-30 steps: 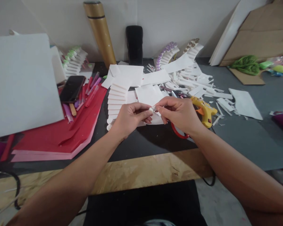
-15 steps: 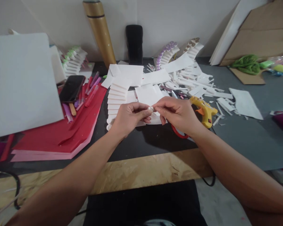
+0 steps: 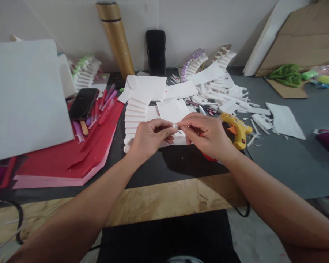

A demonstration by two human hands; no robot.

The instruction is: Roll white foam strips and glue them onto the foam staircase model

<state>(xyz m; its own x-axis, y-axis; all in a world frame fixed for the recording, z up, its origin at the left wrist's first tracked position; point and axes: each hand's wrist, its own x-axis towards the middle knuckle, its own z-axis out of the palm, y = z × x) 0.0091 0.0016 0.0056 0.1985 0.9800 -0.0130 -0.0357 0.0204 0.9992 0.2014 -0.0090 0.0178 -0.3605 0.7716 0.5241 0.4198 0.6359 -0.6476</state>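
A small white rolled piece of paper [image 3: 175, 126] is pinched between the thumb and fingers of my left hand [image 3: 149, 138]. My right hand [image 3: 208, 134] meets it from the other side, its thumb and forefinger closed on the piece's edge. Below and behind both hands lie white paper sheets [image 3: 168, 109]. A curved staircase of white steps [image 3: 134, 118] stands beside my left hand, with a white coil [image 3: 126, 148] at its near end. Close to my right wrist are a yellow glue gun [image 3: 239, 132] and scissors with a red handle [image 3: 209, 157], mostly covered by the hand.
White paper scraps [image 3: 222, 93] are heaped at the back right. Red sheets [image 3: 63, 157], rolled paper tubes and a phone [image 3: 83, 103] lie left. A gold flask [image 3: 116, 38] and a black case [image 3: 156, 53] stand by the wall. Small stair models [image 3: 193, 65] sit behind.
My right hand has shifted slightly, its fingers tucking in and covering more of the red scissors handle. My left hand keeps its pinch on the white piece.
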